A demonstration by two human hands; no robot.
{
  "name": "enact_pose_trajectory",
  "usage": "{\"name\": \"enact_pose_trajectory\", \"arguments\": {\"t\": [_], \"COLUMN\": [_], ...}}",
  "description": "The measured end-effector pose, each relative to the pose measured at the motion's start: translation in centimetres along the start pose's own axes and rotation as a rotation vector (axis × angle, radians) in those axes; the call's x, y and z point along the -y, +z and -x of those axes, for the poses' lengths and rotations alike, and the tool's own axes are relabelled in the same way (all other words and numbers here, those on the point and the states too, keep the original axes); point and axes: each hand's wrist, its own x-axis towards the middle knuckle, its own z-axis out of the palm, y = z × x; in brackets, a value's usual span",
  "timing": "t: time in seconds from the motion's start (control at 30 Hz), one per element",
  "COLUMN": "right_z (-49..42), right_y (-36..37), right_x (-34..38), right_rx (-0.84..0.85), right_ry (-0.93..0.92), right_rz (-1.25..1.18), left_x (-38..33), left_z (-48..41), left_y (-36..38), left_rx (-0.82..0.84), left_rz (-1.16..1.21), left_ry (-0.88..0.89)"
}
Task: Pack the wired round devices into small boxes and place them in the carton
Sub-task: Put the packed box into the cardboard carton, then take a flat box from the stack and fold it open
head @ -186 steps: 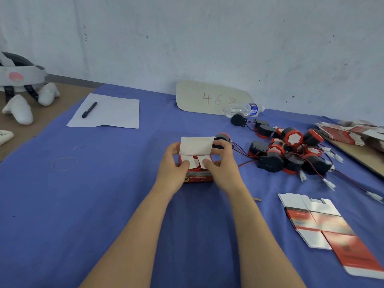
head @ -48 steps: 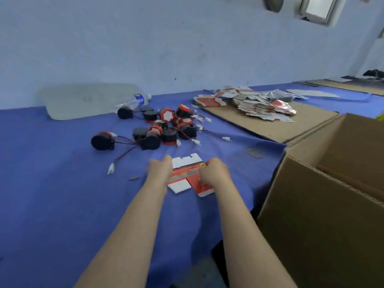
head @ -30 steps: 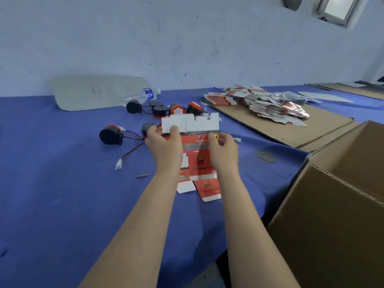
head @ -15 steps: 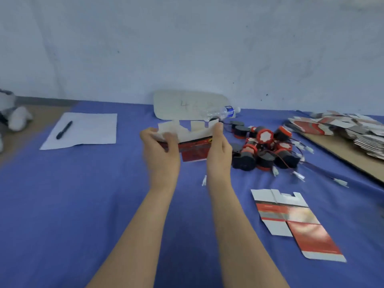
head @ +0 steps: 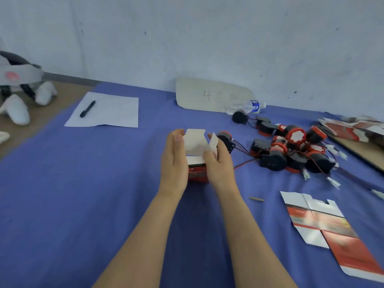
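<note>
A small red and white box (head: 196,161) stands on the blue cloth (head: 83,183) with its white top flaps up. My left hand (head: 175,161) presses flat against its left side, and my right hand (head: 218,161) holds its right side with the thumb on a flap. One black and red round device (head: 225,138) lies just behind my right hand. A pile of several wired round devices (head: 291,150) sits to the right. A flat unfolded box blank (head: 324,229) lies at the lower right. The carton is out of view.
A white sheet (head: 110,113) with a black pen (head: 87,108) lies at the back left. A cardboard sign (head: 212,94) and a plastic bottle (head: 247,106) lean by the wall. More flat blanks (head: 353,129) are stacked on cardboard at the far right. A white headset (head: 18,80) rests at the left.
The flat blank that my hands picked up has been opened into a box shape and set down on the cloth. The view has swung left, away from the carton.
</note>
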Motion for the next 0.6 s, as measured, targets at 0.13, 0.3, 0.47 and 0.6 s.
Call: {"name": "enact_pose_trajectory", "arguments": {"t": [0.13,0.3,0.47,0.6], "right_z": [0.23,0.64,0.30,0.50], "right_y": [0.22,0.17,-0.06,0.23], "right_x": [0.32,0.72,0.94,0.67], "right_rx": [-0.056,-0.019,0.105,0.031], "right_ry": [-0.008,0.021,0.168,0.065], "right_rz": [-0.025,-0.089,-0.254,-0.168], "left_x": [0.34,0.68,0.61,0.52], "left_z": [-0.18,0.35,0.05,0.14], "left_y": [0.13,0.06,-0.06,0.15], "left_rx": [0.094,0.163,0.092,0.087], "left_rz": [0.050,-0.099,-0.094,-0.033], "left_ry": [-0.079,-0.014,-0.049,-0.079]}}
